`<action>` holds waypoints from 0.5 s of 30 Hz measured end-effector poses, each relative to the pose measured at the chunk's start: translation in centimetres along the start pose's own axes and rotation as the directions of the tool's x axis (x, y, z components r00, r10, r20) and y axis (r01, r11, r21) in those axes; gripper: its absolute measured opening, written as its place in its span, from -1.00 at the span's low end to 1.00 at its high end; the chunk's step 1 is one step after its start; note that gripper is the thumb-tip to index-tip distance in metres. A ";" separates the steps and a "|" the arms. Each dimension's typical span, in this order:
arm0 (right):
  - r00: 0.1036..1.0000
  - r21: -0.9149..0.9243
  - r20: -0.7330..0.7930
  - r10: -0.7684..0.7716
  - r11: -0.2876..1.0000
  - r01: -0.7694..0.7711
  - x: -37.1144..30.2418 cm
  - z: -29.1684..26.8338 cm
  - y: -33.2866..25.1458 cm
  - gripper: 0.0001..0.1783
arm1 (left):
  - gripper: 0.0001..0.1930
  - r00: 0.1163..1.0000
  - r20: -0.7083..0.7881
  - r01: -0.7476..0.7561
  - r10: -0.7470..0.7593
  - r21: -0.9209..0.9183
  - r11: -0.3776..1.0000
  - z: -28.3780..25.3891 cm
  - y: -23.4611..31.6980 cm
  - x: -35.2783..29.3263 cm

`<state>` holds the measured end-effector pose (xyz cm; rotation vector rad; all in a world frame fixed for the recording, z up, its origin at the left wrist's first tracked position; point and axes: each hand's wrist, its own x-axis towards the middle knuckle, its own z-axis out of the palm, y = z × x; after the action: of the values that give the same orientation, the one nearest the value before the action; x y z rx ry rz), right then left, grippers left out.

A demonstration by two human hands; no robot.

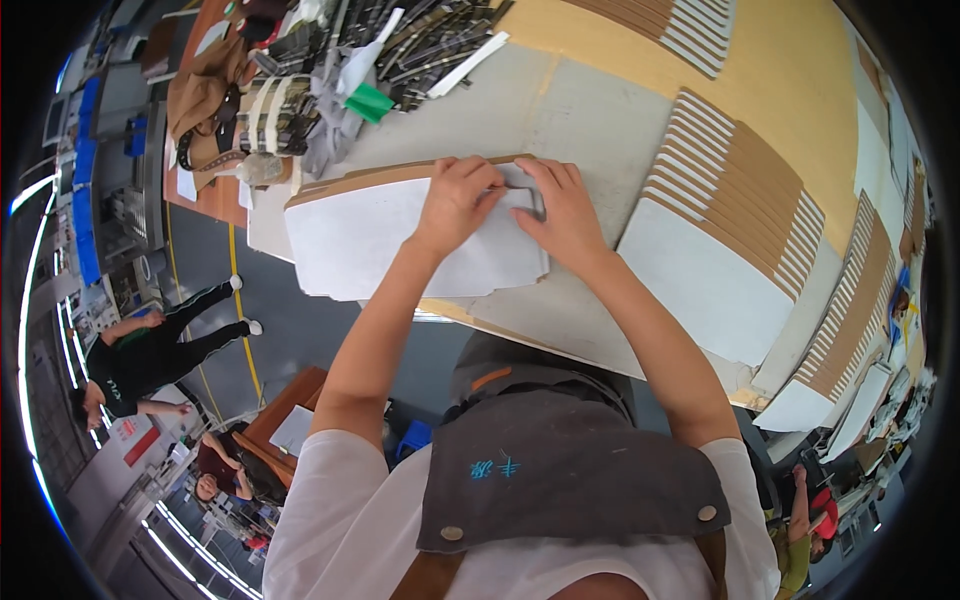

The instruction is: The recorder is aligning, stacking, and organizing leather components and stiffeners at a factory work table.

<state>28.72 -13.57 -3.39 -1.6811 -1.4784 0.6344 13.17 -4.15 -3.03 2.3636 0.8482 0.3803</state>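
A stack of panels (370, 235), white on the upper face with brown edges along the far side, lies in front of me at the table's near edge. My left hand (458, 205) rests over its far edge, fingers curled and pinched together. What those fingertips hold is hidden. At the panel's right end, my right hand (568, 215) has its thumb and fingers closed around a small grey piece (525, 190) by the corner. Both hands are close together, with the grey piece between them.
To the right, a fanned stack of brown-and-white panels (735, 200) lies on the table, with another stack (680, 25) beyond and one (850, 310) farther right. Dark strips (440, 50), a green piece (370, 103) and brown cloth (205, 90) are heaped far left. A person (150, 345) is at left.
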 end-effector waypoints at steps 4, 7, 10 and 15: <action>0.977 -0.016 0.178 0.118 0.993 -0.117 0.6 1.6 0.0 -0.77 | -0.79 0.998 0.005 -0.062 0.062 0.074 0.995 -4.2 -2.6 -1.3; 0.846 0.003 0.304 0.439 0.887 -0.461 1.3 0.8 -0.9 -0.74 | -0.75 0.998 0.040 0.033 -0.039 0.135 0.990 -8.4 -7.8 -3.5; 0.873 0.104 0.222 0.435 0.880 -0.464 0.2 1.4 1.7 -0.72 | -0.75 0.971 0.143 0.172 -0.190 0.124 0.977 -12.1 -11.6 -5.0; 0.780 0.201 0.286 0.557 0.761 -0.617 -0.3 0.6 1.5 -0.70 | -0.74 0.960 0.140 0.236 -0.241 0.051 0.970 -15.1 -16.2 -9.4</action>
<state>29.00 -13.76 -4.99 -1.8859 -0.8946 1.3403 -8.42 6.36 -1.83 2.2531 1.0619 0.0946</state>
